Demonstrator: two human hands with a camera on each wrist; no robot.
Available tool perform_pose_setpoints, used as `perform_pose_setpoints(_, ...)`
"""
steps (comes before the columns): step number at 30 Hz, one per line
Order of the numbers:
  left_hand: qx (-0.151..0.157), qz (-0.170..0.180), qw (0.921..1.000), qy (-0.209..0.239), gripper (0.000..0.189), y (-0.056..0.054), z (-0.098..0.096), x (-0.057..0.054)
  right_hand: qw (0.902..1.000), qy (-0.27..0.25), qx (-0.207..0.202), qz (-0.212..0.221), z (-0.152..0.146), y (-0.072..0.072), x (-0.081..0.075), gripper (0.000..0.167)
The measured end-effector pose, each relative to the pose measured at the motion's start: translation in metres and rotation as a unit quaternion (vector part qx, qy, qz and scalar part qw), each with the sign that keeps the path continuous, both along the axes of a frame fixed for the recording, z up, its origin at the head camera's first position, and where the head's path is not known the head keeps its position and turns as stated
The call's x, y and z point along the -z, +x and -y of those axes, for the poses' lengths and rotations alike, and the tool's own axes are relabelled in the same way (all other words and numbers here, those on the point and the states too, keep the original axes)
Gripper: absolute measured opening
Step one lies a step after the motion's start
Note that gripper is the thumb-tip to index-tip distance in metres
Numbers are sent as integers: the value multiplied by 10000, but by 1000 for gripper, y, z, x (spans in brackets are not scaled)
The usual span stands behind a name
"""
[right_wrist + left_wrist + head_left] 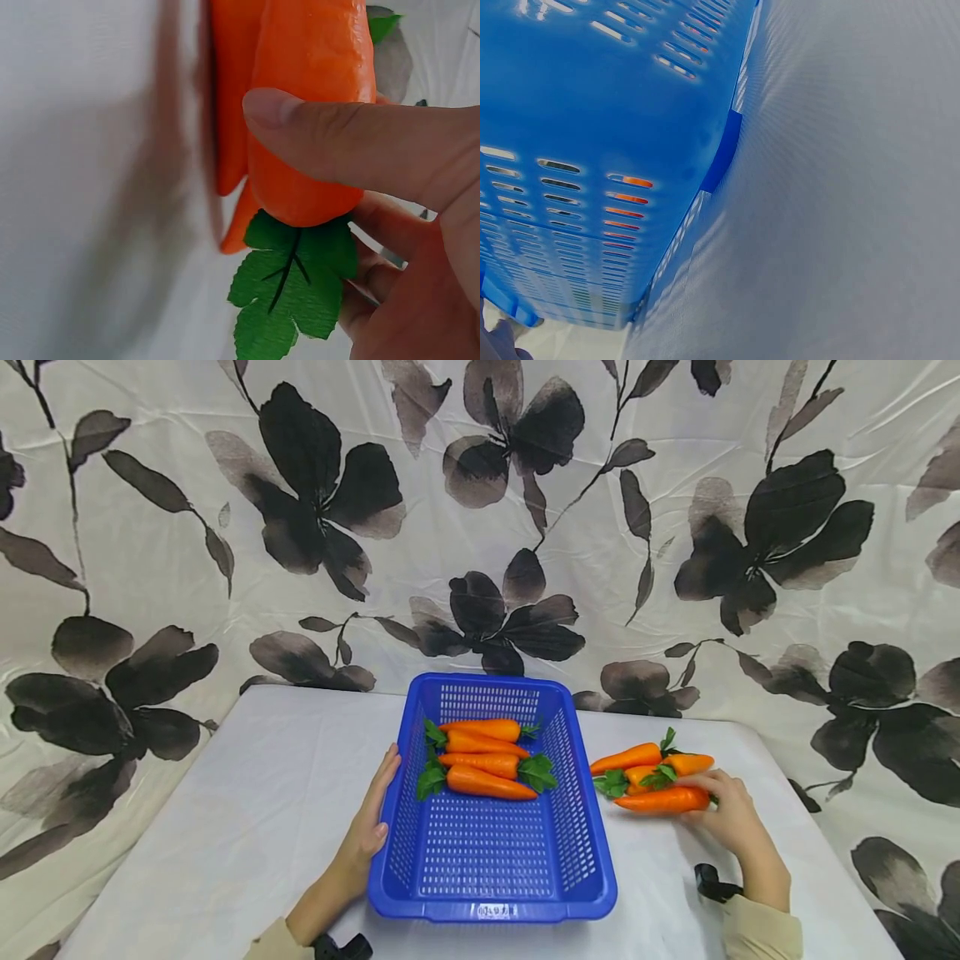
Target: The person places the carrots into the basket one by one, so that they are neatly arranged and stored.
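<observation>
My right hand (731, 818) pinches the thick leafy end of a carrot (652, 800) at the front of a small pile right of the basket. In the right wrist view the thumb (330, 139) lies across this carrot, its green leaf (292, 289) hanging below and other fingers behind. More carrots (626, 758) lie against it. My left hand (367, 818) rests along the outer left side of the blue plastic basket (491, 912), fingers straight. Inside the basket several carrots (487, 782) with green leaves lie side by side in the far half.
A white-covered table (247, 793) bears the basket and the pile. Behind it hangs a floral cloth (420, 552). The left wrist view shows the slotted outer wall (592, 112) of the basket beside the white surface.
</observation>
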State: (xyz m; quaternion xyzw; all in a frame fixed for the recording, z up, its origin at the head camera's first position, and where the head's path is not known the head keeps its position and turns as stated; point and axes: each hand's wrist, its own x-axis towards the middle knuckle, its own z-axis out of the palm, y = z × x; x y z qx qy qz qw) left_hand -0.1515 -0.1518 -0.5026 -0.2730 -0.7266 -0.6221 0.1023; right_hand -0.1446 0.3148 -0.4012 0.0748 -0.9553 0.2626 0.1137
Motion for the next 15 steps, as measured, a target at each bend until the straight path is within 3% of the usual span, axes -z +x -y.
perform_pose_setpoints(3, -17, 24, 10000, -13, 69, 0, 0, 1, 9973, 73, -195, 699, -42, -22, 25, 42)
perform_pose_setpoints(5, -22, 16, 10000, -27, 69, 0, 1, 2, 9971, 99, -144, 743, -45, -25, 26, 44)
perform_pose_setpoints(15, -29, 20, 10000, -46, 69, 1, 1, 2, 9994, -155, -35, 322, -23, -14, -4, 48)
